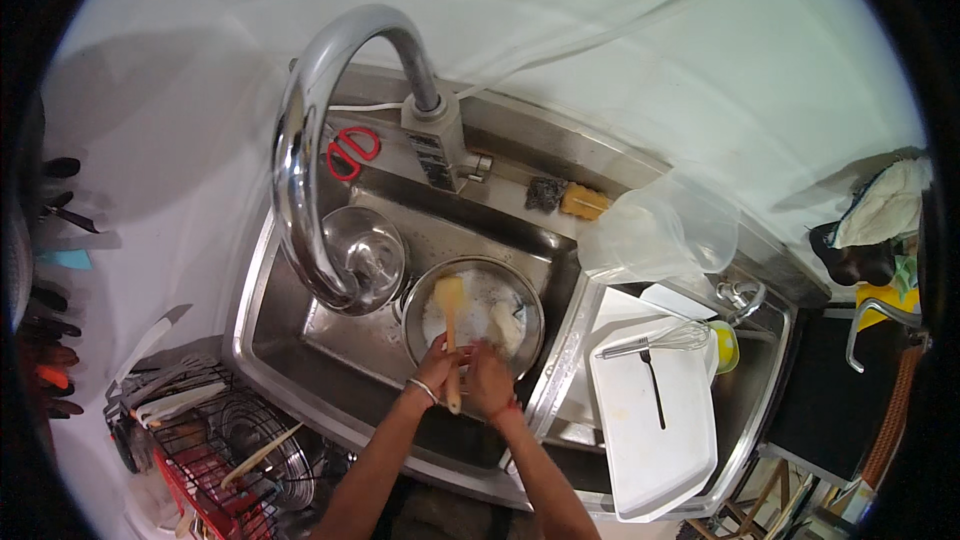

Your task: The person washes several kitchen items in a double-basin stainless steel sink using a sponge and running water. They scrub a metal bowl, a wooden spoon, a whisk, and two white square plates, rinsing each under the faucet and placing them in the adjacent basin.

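My left hand (437, 369) is closed around the wooden handle of a brush or spatula (450, 292) with a yellowish head. Its head is over a round metal pan (538, 315) of sudsy water in the left sink basin. Close beside it, my right hand (489, 381) is at the pan's near rim; its fingers are blurred, and whether it holds anything cannot be made out. A pale cloth-like thing (507, 328) lies in the suds at the right. Left of the pan stands a clear bowl (363, 259), partly behind the curved faucet (289, 165).
A white tray (660, 457) carrying a whisk (675, 340) and a dark fork (655, 390) lies across the right basin. Behind are red-handled scissors (352, 152), a yellow sponge (583, 202) and clear plastic containers (652, 232). A wire dish rack (202, 420) stands at the lower left.
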`<state>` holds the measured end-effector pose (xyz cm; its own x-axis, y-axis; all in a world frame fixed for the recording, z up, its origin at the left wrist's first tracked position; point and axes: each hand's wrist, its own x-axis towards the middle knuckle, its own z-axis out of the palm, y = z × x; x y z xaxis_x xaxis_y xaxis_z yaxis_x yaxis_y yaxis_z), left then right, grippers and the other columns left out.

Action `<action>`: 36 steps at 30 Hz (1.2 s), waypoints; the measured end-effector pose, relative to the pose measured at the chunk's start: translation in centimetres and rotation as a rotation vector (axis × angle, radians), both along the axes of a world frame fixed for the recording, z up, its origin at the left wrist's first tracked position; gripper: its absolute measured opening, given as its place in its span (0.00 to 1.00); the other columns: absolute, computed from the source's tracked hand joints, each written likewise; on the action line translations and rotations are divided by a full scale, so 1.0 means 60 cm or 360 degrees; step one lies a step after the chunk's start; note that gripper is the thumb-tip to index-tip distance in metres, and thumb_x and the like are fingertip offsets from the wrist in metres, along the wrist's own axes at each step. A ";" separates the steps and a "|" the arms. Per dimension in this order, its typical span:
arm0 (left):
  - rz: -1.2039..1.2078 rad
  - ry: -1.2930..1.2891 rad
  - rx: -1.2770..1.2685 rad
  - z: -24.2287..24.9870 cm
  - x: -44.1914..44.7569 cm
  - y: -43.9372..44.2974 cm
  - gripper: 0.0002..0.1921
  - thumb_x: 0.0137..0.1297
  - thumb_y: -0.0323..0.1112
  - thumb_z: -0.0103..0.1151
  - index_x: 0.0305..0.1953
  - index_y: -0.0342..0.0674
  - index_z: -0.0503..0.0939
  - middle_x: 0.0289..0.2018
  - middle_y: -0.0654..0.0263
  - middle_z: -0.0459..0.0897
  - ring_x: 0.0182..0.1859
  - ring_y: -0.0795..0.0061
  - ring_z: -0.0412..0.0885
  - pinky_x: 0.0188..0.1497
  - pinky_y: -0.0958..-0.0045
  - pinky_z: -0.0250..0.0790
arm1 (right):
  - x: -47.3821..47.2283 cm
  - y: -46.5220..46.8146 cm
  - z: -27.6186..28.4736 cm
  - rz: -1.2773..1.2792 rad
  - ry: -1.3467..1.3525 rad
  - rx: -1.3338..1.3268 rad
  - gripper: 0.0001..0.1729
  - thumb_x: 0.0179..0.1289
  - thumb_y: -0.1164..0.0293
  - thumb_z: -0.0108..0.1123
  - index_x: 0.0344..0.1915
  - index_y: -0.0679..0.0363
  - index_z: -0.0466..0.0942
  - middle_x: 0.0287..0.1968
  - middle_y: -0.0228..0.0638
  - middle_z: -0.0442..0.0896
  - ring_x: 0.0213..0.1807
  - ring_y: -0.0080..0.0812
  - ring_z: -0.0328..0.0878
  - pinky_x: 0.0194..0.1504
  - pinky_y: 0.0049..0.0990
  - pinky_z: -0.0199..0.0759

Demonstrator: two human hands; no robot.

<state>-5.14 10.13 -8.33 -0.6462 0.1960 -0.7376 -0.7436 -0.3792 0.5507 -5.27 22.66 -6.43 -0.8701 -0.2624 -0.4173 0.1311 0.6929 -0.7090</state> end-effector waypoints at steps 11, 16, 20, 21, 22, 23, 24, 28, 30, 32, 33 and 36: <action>0.0097 -0.0009 0.0228 -0.103 0.030 -0.052 0.28 0.61 0.24 0.47 0.64 0.46 0.57 0.60 0.64 0.64 0.57 0.72 0.68 0.55 0.69 0.67 | -0.075 -0.017 -0.153 -0.0922 -0.0374 -0.0006 0.31 0.48 0.72 0.61 0.55 0.50 0.63 0.47 0.56 0.67 0.48 0.54 0.70 0.47 0.43 0.67; 0.0511 -0.0387 0.1189 -0.116 0.019 -0.024 0.24 0.68 0.41 0.44 0.62 0.40 0.59 0.61 0.60 0.63 0.62 0.68 0.63 0.62 0.63 0.58 | 0.033 -0.052 -0.005 -0.0442 0.0460 -0.0268 0.22 0.46 0.73 0.63 0.45 0.55 0.71 0.51 0.58 0.65 0.48 0.59 0.69 0.51 0.44 0.66; 0.0394 0.0113 0.0830 -0.111 0.044 0.011 0.26 0.70 0.49 0.35 0.62 0.40 0.59 0.60 0.56 0.64 0.62 0.57 0.62 0.66 0.61 0.52 | 0.015 -0.095 0.006 -0.0185 0.0557 0.0609 0.27 0.45 0.74 0.62 0.49 0.53 0.68 0.53 0.56 0.65 0.52 0.58 0.68 0.53 0.48 0.63; 0.0473 0.0004 0.1083 -0.115 0.046 0.009 0.25 0.70 0.48 0.35 0.62 0.39 0.60 0.60 0.56 0.65 0.62 0.57 0.62 0.66 0.61 0.52 | 0.004 -0.095 -0.004 -0.0131 0.0357 0.0494 0.27 0.44 0.74 0.62 0.49 0.53 0.68 0.52 0.55 0.66 0.52 0.57 0.68 0.52 0.48 0.64; 0.0550 -0.0114 0.1334 -0.118 0.052 -0.002 0.25 0.70 0.47 0.35 0.61 0.39 0.61 0.60 0.56 0.65 0.62 0.58 0.62 0.66 0.61 0.52 | -0.015 -0.090 -0.020 -0.0080 0.0152 0.0380 0.27 0.44 0.74 0.62 0.49 0.53 0.68 0.51 0.54 0.67 0.51 0.56 0.68 0.51 0.48 0.65; 0.0656 -0.0210 0.1568 -0.121 0.059 -0.014 0.24 0.70 0.46 0.35 0.61 0.39 0.61 0.59 0.56 0.65 0.62 0.58 0.62 0.66 0.61 0.53 | -0.029 -0.085 -0.036 -0.0055 0.0056 0.0214 0.27 0.44 0.74 0.61 0.49 0.52 0.67 0.50 0.53 0.69 0.51 0.55 0.69 0.50 0.48 0.66; 0.0682 -0.0328 0.1163 -0.125 0.066 -0.025 0.21 0.70 0.44 0.37 0.57 0.37 0.65 0.56 0.56 0.69 0.59 0.59 0.65 0.64 0.61 0.56 | -0.046 -0.091 -0.056 -0.0062 0.0056 0.0178 0.27 0.44 0.75 0.61 0.48 0.51 0.68 0.46 0.50 0.71 0.51 0.51 0.71 0.44 0.46 0.70; 0.0713 -0.0463 0.0842 -0.119 0.087 -0.057 0.17 0.68 0.42 0.43 0.53 0.38 0.69 0.48 0.57 0.74 0.48 0.64 0.74 0.50 0.66 0.69 | -0.119 -0.108 -0.137 -0.0332 0.0126 0.0240 0.24 0.44 0.76 0.58 0.46 0.52 0.68 0.44 0.52 0.72 0.46 0.54 0.72 0.42 0.43 0.70; 0.0691 -0.0584 0.0729 -0.099 0.083 -0.067 0.15 0.68 0.40 0.45 0.52 0.42 0.69 0.42 0.59 0.76 0.37 0.70 0.78 0.37 0.73 0.74 | -0.147 -0.095 -0.169 -0.0525 0.0127 0.0199 0.24 0.45 0.76 0.58 0.46 0.51 0.69 0.43 0.50 0.72 0.45 0.53 0.72 0.42 0.43 0.70; 0.0639 -0.0455 0.1247 -0.072 0.072 -0.071 0.14 0.67 0.41 0.46 0.49 0.40 0.69 0.33 0.65 0.73 0.29 0.77 0.73 0.27 0.76 0.69 | -0.168 -0.079 -0.197 -0.0664 0.0118 0.0227 0.24 0.46 0.75 0.58 0.47 0.50 0.70 0.43 0.50 0.71 0.44 0.52 0.72 0.43 0.43 0.69; 0.0618 -0.0378 0.1505 -0.058 0.067 -0.072 0.14 0.67 0.41 0.46 0.47 0.38 0.68 0.29 0.67 0.72 0.24 0.80 0.70 0.23 0.78 0.66 | -0.174 -0.071 -0.210 -0.0709 0.0141 0.0294 0.25 0.46 0.75 0.58 0.48 0.50 0.69 0.44 0.49 0.71 0.44 0.52 0.71 0.43 0.43 0.68; 0.0573 -0.0449 0.0975 -0.003 0.076 -0.071 0.12 0.68 0.40 0.45 0.46 0.42 0.69 0.24 0.70 0.68 0.20 0.82 0.66 0.17 0.79 0.61 | -0.162 -0.052 -0.243 -0.0766 0.0347 0.0769 0.25 0.46 0.74 0.60 0.49 0.51 0.70 0.44 0.48 0.70 0.45 0.50 0.71 0.44 0.41 0.67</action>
